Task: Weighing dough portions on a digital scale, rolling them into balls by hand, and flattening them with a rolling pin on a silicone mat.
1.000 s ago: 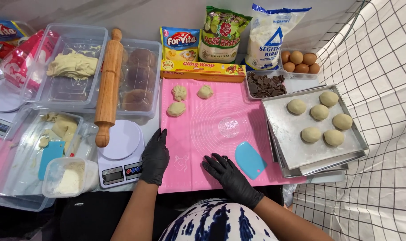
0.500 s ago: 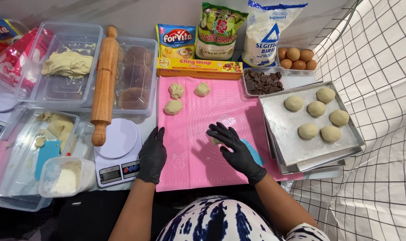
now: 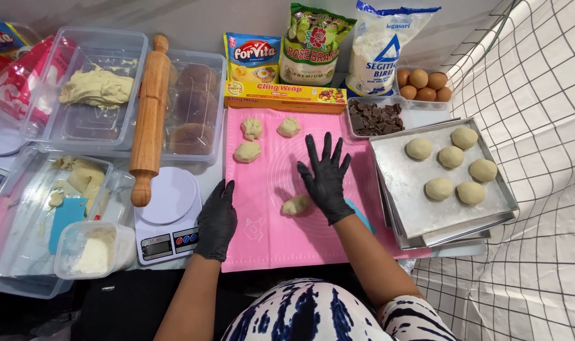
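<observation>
Nearby, three dough lumps (image 3: 262, 139) and metal tray (image 3: 401, 208) flank the flat, released right hand (image 3: 325, 178) on a dough piece (image 3: 295, 205).

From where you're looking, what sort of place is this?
Most likely a home baking table. A pink silicone mat holds dough pieces, a wooden rolling pin lies across plastic tubs, and a metal tray carries shaped dough balls, with eggs behind.
</observation>
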